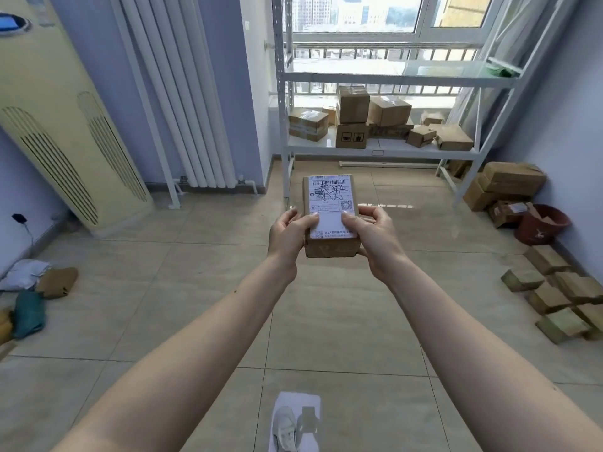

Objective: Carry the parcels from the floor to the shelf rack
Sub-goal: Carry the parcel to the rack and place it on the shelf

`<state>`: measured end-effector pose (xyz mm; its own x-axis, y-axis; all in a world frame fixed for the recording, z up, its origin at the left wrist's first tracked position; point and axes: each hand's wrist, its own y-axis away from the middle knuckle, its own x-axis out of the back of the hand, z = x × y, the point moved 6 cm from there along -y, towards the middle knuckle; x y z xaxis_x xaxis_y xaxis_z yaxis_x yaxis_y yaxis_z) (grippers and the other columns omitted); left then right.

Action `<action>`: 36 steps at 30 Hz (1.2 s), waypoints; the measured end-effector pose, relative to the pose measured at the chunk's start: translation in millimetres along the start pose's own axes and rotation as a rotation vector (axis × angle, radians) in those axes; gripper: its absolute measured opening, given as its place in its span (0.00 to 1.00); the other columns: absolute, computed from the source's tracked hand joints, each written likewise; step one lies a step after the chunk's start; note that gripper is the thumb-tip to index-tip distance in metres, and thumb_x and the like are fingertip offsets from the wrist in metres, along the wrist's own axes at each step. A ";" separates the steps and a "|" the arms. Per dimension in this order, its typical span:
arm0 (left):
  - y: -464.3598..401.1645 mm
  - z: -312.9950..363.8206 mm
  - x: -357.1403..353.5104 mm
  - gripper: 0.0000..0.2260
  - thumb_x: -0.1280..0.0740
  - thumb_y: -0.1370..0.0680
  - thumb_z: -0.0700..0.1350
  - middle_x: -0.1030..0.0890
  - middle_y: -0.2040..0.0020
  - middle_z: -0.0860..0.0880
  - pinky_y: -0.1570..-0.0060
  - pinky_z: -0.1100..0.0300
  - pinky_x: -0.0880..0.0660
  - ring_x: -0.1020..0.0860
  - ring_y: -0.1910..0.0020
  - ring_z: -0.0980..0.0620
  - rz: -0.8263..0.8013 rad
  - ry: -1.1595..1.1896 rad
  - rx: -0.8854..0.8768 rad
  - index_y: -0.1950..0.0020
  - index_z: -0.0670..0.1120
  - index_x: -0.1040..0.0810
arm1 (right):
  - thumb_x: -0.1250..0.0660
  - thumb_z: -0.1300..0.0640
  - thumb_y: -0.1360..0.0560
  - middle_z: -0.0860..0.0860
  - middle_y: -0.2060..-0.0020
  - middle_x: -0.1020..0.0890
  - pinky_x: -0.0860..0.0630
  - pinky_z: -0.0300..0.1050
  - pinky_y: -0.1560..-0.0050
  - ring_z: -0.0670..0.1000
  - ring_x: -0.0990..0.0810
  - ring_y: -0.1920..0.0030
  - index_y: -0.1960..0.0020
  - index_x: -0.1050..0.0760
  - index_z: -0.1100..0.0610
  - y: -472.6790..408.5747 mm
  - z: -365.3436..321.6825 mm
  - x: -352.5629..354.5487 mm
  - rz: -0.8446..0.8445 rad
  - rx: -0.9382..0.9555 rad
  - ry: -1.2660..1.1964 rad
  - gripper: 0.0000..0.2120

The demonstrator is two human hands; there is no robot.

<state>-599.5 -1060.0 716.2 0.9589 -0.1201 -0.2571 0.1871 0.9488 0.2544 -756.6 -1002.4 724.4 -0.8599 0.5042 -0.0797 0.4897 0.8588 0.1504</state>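
left hand [288, 231], right hand [375, 231] grip parcel [331, 216] | label: barcode, QR, illegible scrawl

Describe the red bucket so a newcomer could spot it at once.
Start at the white shelf rack under the window and look past its right foot, along the right wall. Beside the stacked cardboard boxes stands the red bucket, the only round, red thing among brown parcels.
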 end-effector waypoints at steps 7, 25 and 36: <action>-121.9 44.1 -16.0 0.32 0.28 0.25 0.41 0.23 0.34 0.47 0.34 0.49 0.25 0.20 0.41 0.51 -0.028 -0.043 -0.033 0.24 0.41 0.35 | 0.27 0.57 0.26 0.55 0.45 0.16 0.22 0.66 0.40 0.59 0.16 0.43 0.48 0.28 0.50 -120.2 -24.3 -40.1 0.013 0.016 -0.036 0.11; -421.5 94.5 -123.4 0.26 0.29 0.25 0.41 0.17 0.41 0.43 0.51 0.58 0.21 0.17 0.50 0.52 -0.060 -0.091 0.004 0.28 0.40 0.30 | 0.28 0.55 0.25 0.55 0.43 0.17 0.19 0.62 0.42 0.56 0.16 0.45 0.41 0.29 0.53 -431.2 -69.3 -55.3 0.037 0.021 -0.008 0.15; -588.6 133.4 -188.9 0.16 0.32 0.22 0.42 0.15 0.44 0.45 0.61 0.65 0.22 0.17 0.56 0.56 -0.082 -0.092 0.007 0.34 0.43 0.23 | 0.28 0.55 0.24 0.55 0.44 0.17 0.19 0.59 0.42 0.56 0.16 0.45 0.41 0.29 0.54 -624.5 -101.6 -69.9 0.011 0.024 0.009 0.15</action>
<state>-862.2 -1634.8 739.3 0.9558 -0.2235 -0.1912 0.2667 0.9326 0.2431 -1017.0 -1583.2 736.1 -0.8558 0.5126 -0.0697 0.5020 0.8554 0.1280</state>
